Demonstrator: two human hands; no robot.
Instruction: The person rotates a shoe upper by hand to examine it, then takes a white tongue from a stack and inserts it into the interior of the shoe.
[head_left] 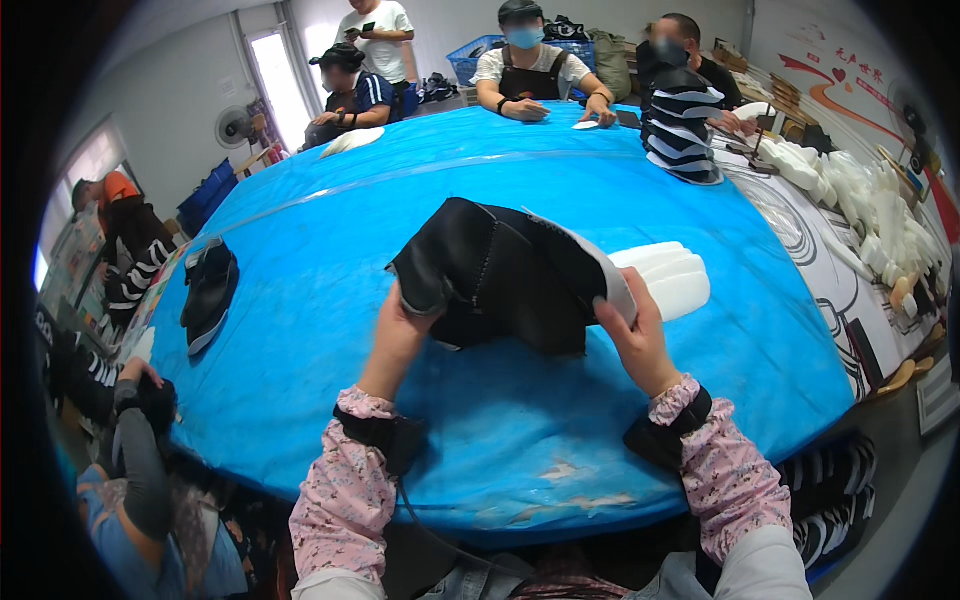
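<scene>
Over the near middle of the table, a black shoe upper (500, 270) with a stitched seam and a pale grey edge is held up between my two hands. My left hand (398, 330) closes on its left lower corner, with some fingers hidden beneath it. On the other side, my right hand (638, 335) grips the pale edge, thumb on the near face. A pile of white insoles (672, 278) lies just behind my right hand. Pink flowered sleeves and black wrist straps cover my forearms.
The table (330, 250) has a blue plastic cover. A black shoe piece (210, 290) lies at its left. At the far right stands a tall stack of black-and-white shoe pieces (685, 125); white pieces (870, 210) heap beyond. Several people sit or stand around, one close at lower left.
</scene>
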